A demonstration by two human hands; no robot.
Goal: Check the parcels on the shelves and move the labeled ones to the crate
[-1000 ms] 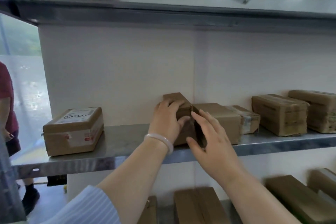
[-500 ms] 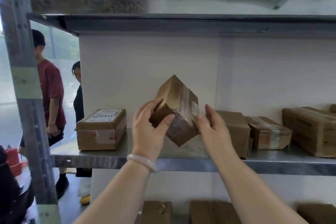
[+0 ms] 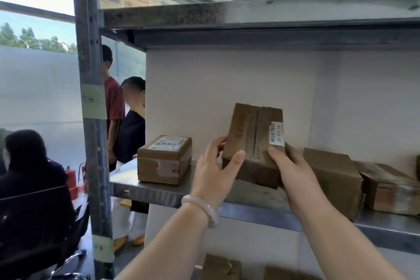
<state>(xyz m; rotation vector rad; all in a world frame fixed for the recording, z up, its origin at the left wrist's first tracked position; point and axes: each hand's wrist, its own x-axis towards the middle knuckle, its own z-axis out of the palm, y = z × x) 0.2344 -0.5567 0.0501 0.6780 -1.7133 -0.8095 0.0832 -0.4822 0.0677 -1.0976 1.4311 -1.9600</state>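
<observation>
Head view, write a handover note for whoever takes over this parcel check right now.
Left hand and right hand both grip one parcel, held tilted above the shelf.
It carries a barcode sticker, so it should go to the crate, which is out of view.
Left: move the white-labelled parcel at the shelf's left, then check the brown parcels at right.

One head-worn camera faces forward, close to the metal shelf (image 3: 250, 209).

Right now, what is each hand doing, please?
Left hand: holding the box.
Right hand: holding the same box.
</observation>
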